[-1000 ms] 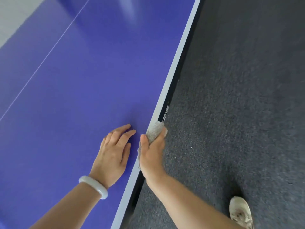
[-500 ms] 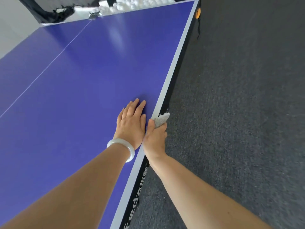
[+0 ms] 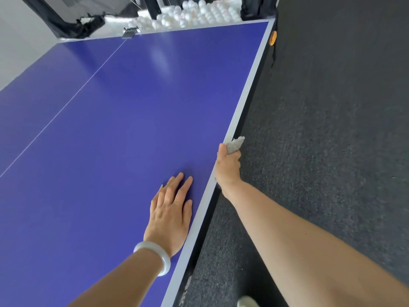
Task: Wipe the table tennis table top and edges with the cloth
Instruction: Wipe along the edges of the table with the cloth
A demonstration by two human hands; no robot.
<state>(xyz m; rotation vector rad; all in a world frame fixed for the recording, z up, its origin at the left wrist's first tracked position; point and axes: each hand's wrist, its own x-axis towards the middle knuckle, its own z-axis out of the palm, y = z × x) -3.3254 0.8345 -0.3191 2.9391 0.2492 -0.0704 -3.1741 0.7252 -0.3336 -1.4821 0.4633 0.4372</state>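
While my left hand (image 3: 170, 216) is lying flat on the blue table tennis table (image 3: 110, 129) near its right edge, fingers straight and slightly apart, my right hand (image 3: 228, 169) is gripping the grey cloth (image 3: 235, 144), fingers curled round it, and pressing it against the table's side edge, farther along than the left hand. A white bracelet (image 3: 155, 255) is sitting on my left wrist. White balls (image 3: 199, 14) are lying beyond the far end.

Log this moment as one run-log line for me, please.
step: edge wipe | right hand: grips cloth against table edge | left hand: flat on table top
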